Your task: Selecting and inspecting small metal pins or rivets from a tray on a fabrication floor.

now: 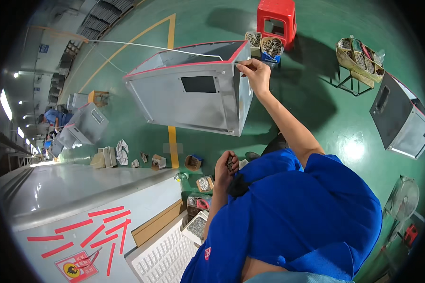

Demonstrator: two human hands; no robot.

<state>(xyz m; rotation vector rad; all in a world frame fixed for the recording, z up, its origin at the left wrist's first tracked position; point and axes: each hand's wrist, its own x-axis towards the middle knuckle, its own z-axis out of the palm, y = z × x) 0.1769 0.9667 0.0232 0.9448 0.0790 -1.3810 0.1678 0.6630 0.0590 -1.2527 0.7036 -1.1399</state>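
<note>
Box is above the green floor, red trim along its upper rim; cannot tell what supports it. My right hand is at the rim's near right corner, thumb and index finger pressed together; cannot tell whether anything sits between them. My left hand, well apart from the box, has its fingers curled around small dark parts. Red stool stands beyond that corner.

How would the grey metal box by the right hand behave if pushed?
The grey metal box is likely stiff, given flat sheet walls. It may be light for its bulk, being hollow. Smooth faces could feel slippery.
</note>
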